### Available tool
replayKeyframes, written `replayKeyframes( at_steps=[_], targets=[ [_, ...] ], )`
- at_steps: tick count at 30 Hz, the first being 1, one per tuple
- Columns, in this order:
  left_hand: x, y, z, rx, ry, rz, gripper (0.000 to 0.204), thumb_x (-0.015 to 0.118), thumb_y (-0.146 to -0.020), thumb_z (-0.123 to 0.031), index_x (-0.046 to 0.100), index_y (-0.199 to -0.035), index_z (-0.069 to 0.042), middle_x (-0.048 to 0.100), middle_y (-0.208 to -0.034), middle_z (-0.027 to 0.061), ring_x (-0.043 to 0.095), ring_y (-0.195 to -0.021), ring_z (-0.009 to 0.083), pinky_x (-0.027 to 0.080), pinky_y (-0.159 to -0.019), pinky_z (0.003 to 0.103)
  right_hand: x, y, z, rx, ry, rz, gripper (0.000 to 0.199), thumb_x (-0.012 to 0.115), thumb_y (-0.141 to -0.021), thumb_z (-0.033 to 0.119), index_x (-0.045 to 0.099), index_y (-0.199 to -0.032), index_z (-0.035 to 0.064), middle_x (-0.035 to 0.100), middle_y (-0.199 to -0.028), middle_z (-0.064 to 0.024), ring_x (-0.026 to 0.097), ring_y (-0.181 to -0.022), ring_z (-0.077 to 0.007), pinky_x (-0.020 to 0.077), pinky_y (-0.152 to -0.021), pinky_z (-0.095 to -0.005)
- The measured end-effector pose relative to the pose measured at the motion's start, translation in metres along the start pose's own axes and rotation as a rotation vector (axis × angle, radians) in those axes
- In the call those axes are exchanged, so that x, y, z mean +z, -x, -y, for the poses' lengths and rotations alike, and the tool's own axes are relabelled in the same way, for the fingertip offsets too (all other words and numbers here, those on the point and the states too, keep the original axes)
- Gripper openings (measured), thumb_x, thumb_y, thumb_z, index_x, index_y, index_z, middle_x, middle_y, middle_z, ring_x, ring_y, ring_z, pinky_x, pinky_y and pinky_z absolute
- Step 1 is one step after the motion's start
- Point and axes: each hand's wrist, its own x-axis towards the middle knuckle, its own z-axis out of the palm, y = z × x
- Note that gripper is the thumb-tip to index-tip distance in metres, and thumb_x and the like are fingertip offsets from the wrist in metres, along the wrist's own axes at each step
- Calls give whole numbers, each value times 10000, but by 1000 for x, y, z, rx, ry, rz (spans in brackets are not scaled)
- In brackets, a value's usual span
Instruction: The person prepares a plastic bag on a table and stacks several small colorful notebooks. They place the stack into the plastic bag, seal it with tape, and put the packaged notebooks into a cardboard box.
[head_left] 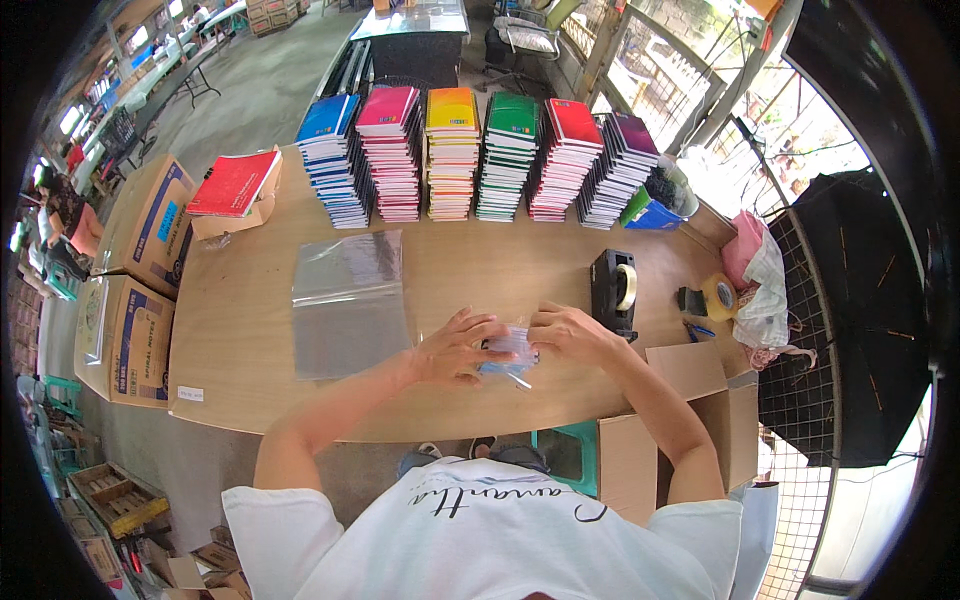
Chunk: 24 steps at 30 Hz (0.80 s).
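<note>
Near the front edge of the table, a small clear plastic-wrapped pack (508,348) with light blue and white showing lies between my hands. My left hand (460,347) holds its left side, the thumb and fingers apart across it. The fingers of my right hand (562,332) are pinched together at its upper right edge. Part of the pack is hidden under the fingers. Left of the hands lie flat clear plastic sleeves (348,335). A black tape dispenser (610,290) with a roll of tape stands to the right.
Several tall stacks of notebooks line the far side, among them a blue stack (335,160) and a green stack (508,155). A red notebook (235,185) lies far left. Cartons (140,340) stand beyond the left edge. An open cardboard box (630,455) and yellowish tape roll (719,297) are right.
</note>
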Motion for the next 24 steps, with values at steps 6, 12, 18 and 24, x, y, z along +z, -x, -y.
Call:
replayKeyframes(
  at_steps=[6, 12, 18, 24],
  targets=[
    [5, -13, 0, -30, -9, 177, 739, 788, -638, -363, 480, -1310, -386, 228, -1485, 89, 135, -1403, 340, 130, -1082, 599, 30, -15, -2, -37, -90, -324, 448, 761, -642, 114, 609, -1063, 144, 518, -1148, -89, 516, -1036, -264, 450, -888, -414],
    [52, -3, -24, -260, 132, -351, 576, 781, -668, -353, 585, -1209, -326, 215, -1482, 134, 110, -1396, 377, 110, -1076, 614, 97, 3, -20, 457, -1065, -385, 990, 771, -706, 37, 150, -1465, 172, 560, -957, -100, 543, -865, -175, 453, -775, -319],
    [14, -14, -46, -396, 261, -455, 295, 746, -744, -244, 661, -1021, -191, 247, -1441, 218, 219, -1346, 399, 189, -1067, 566, 91, 6, -19, 486, -991, -368, 1019, 775, -695, 16, 140, -1479, 158, 549, -816, -47, 512, -754, -150, 423, -710, -287],
    [59, -27, -27, -444, 614, -592, 201, 756, -746, -182, 610, -844, -86, 311, -1389, 205, 369, -1266, 377, 350, -997, 468, 102, 0, -20, 557, -1272, -708, 838, 764, -723, 80, 288, -1412, 88, 585, -922, -85, 573, -863, -171, 451, -812, -283]
  ],
)
